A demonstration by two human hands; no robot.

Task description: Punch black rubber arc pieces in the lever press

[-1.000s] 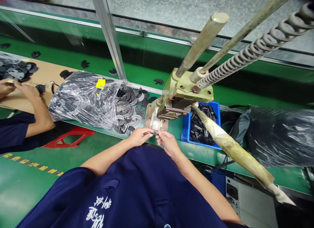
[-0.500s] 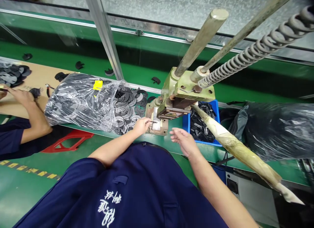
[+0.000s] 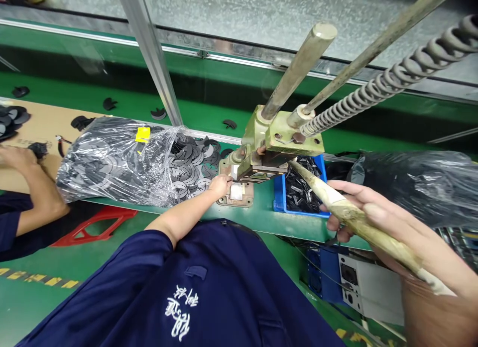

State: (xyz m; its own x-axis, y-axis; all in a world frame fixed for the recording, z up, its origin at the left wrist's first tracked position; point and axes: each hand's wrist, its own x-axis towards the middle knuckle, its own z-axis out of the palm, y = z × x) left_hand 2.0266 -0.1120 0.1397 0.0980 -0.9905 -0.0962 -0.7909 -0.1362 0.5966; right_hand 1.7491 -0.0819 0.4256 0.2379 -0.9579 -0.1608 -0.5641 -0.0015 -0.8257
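Note:
My left hand (image 3: 220, 186) is curled at the mouth of an olive-green hand press (image 3: 284, 138), its fingertips over the press's metal die plate (image 3: 242, 195). Whether it holds a small piece is hidden. My right hand (image 3: 358, 207) is wrapped around the press's long tape-wrapped lever handle (image 3: 313, 176). Behind my left hand lies a heap of black ring-shaped parts (image 3: 190, 168), next to a clear plastic bag (image 3: 112, 160) full of similar parts.
A blue crate (image 3: 278, 202) of small black pieces stands under the lever. A coil spring (image 3: 392, 85) runs up from the press. A black plastic bag (image 3: 411, 182) lies to the right. At the left, a co-worker's arm (image 3: 33, 187) reaches over a cardboard sheet (image 3: 37, 118) with black parts and pliers (image 3: 61, 145).
My right hand has moved from over the bench onto the lever and closed around it. My left hand has moved further into the press mouth. The view has shifted slightly.

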